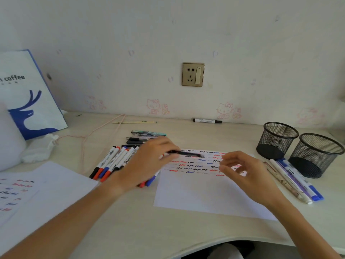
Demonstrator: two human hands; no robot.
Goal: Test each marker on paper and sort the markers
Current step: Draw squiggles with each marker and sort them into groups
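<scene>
My left hand (149, 161) holds a thin black pen (188, 153) that points right over the test paper (205, 193), whose upper part is covered in red, blue and black squiggles. Apart from the pen, my right hand (242, 171) hovers over the paper's right side with fingers loosely curled and holds nothing. To the left of the paper lies a row of white markers (112, 161) with black, red and blue caps, partly hidden by my left hand. Behind that row lies a bunch of darker pens (145, 136). A few sorted markers (296, 180) lie right of the paper.
Two black mesh pen cups (278, 139) (315, 154) stand at the right. A single black-capped marker (207, 120) lies by the wall. Another scribbled sheet (37, 199) lies at the left, near a paper bag (28, 94) and a pink cord (97, 131).
</scene>
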